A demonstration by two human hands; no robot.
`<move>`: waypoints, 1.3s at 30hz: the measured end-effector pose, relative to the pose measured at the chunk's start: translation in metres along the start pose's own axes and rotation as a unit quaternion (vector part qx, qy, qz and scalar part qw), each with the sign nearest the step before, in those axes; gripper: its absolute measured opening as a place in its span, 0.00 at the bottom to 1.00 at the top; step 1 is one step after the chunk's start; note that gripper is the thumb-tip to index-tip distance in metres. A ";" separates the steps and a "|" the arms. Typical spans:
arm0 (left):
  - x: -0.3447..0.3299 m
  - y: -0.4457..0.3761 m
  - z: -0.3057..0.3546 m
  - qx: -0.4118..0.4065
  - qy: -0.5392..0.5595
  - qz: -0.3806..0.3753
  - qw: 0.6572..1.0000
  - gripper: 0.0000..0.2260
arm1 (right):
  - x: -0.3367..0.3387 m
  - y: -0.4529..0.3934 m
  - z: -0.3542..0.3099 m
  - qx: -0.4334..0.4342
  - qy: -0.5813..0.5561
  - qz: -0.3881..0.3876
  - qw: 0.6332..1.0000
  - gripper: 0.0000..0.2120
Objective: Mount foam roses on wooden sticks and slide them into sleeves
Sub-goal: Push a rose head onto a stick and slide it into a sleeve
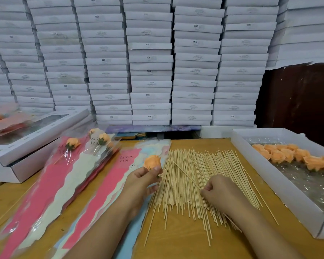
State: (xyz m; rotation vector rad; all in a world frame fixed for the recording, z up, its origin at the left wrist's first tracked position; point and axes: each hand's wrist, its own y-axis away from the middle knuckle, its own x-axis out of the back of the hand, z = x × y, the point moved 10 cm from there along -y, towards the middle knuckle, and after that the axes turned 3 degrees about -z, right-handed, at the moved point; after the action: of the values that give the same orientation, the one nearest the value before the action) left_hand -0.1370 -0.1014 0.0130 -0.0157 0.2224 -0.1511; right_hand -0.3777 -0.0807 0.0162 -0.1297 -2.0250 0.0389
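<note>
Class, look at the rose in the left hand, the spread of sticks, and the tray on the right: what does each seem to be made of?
Rose: probably soft foam, matte orange, with layered petals.
Sticks: pale, thin and straight; likely bare wood or bamboo.
Tray: white walls with folded corners suggest card; the glinting lining looks like clear plastic film.

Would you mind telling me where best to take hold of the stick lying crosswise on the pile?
Probably its near end, from above: the crosswise stick rides atop the stick pile, slanting clear, and the right hand pinches there already.
</note>
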 end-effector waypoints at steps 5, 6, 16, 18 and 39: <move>0.001 -0.001 -0.002 0.024 0.111 -0.016 0.993 0.16 | 0.005 -0.001 -0.003 0.016 -0.111 -0.012 0.994 0.23; 0.001 -0.001 -0.002 0.027 0.122 -0.021 0.992 0.15 | 0.008 0.000 -0.005 0.021 -0.150 -0.011 0.988 0.23; 0.010 -0.008 -0.007 0.029 0.161 -0.006 0.986 0.13 | 0.020 0.021 -0.038 0.101 -0.333 -0.100 0.932 0.11; 0.009 -0.009 -0.006 0.029 0.180 -0.010 0.983 0.14 | 0.022 0.023 -0.039 0.104 -0.338 -0.103 0.930 0.08; 0.020 -0.003 0.001 0.039 0.317 0.062 0.946 0.07 | 0.027 0.019 -0.012 0.068 -0.275 -0.094 0.954 0.05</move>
State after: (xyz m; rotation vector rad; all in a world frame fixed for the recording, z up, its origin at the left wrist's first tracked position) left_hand -0.1182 -0.1072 0.0095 0.1282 0.8599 -0.0336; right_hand -0.3772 -0.0592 0.0435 0.1846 -2.5736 0.1040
